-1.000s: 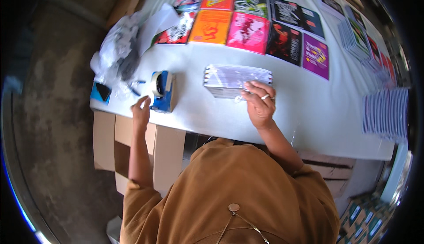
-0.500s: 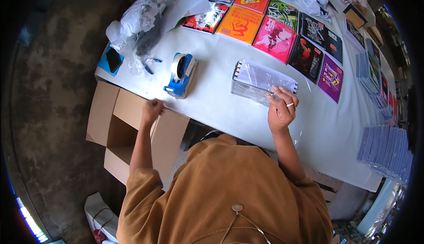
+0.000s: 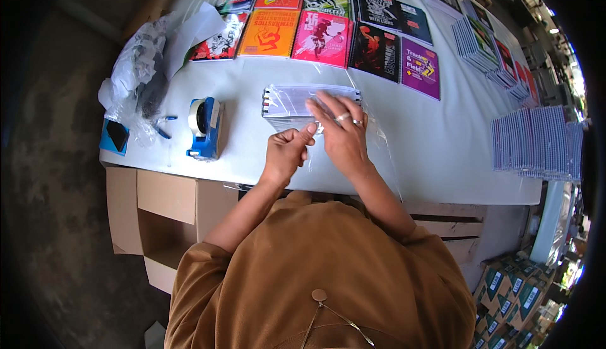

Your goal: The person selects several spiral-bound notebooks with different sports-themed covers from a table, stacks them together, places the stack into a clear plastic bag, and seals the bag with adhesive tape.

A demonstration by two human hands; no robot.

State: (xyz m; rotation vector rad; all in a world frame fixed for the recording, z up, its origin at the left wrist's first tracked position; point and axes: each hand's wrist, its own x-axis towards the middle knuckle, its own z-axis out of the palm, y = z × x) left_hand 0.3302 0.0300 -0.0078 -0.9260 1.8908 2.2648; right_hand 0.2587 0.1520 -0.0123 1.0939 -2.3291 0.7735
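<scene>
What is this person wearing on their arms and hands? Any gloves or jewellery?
No gloves: both hands are bare. The right hand carries two silvery rings on its fingers. The left hand shows no ring or watch from this view. The forearms are uncovered; the sleeves of a loose brown top end near the elbows.

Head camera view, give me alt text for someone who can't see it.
A person's left hand and right hand press on a clear plastic-wrapped stack of spiral notebooks on a white table. A blue tape dispenser stands to the left, colourful notebook covers lie beyond.
</scene>
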